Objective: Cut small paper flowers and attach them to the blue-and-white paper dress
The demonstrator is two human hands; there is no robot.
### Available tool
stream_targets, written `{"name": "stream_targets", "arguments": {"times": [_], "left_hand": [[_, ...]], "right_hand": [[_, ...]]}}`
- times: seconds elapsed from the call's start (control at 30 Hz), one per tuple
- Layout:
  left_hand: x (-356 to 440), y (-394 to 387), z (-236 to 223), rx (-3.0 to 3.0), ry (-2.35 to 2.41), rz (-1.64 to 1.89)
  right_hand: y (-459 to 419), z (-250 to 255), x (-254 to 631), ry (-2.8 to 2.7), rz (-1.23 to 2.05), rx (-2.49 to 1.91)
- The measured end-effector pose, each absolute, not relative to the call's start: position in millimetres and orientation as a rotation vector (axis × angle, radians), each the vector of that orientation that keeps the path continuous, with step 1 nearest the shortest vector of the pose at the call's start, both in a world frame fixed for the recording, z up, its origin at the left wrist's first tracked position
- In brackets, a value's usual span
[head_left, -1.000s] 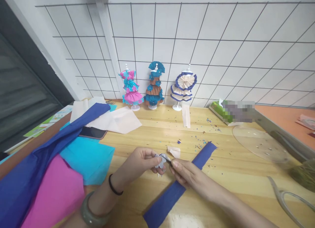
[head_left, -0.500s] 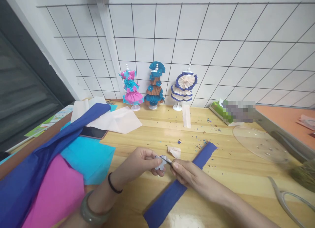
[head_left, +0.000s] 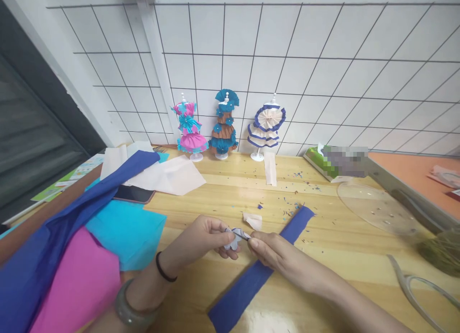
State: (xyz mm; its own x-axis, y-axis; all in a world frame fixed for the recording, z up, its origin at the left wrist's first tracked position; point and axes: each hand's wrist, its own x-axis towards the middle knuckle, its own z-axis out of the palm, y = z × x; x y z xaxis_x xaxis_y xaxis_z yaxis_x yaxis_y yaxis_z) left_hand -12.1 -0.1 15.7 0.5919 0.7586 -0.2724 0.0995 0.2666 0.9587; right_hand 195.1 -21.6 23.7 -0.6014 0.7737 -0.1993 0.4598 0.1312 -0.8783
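My left hand (head_left: pixel 201 239) and my right hand (head_left: pixel 271 254) meet over the wooden table (head_left: pixel 334 256), both pinching one small white and blue paper piece (head_left: pixel 235 236) between their fingertips. A long dark blue crepe strip (head_left: pixel 258 270) lies slanted under my right hand. A small cream paper scrap (head_left: pixel 253 220) rests just behind the fingers. My left wrist wears a black band and a grey-green bangle.
Blue, turquoise and pink paper sheets (head_left: pixel 72 246) pile at the left beside a phone (head_left: pixel 132 194). Three paper-dressed mini mannequins (head_left: pixel 223 124) stand at the wire-grid wall. A clear plastic lid (head_left: pixel 381 208), a green tissue pack (head_left: pixel 319 161) and clear-handled scissors (head_left: pixel 417 290) lie at the right.
The hands keep working the small paper piece with only slight finger shifts. The view has drifted a little.
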Motion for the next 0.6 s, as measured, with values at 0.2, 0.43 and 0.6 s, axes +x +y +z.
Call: {"name": "stream_targets", "arguments": {"times": [0.2,0.43,0.6], "left_hand": [[-10.5,0.6,16.5,1.231,0.871,0.517],[-11.5,-0.9,16.8,1.199,0.883,0.516],[-11.4,-0.5,13.3,1.198,0.879,0.535]], "right_hand": [[-23.1,29.6,195.7,-2.155,1.398,-1.209],[-22.2,27.2,194.8,-2.164,1.347,-1.244],[-21.6,26.6,195.2,-2.184,1.317,-1.239]]}}
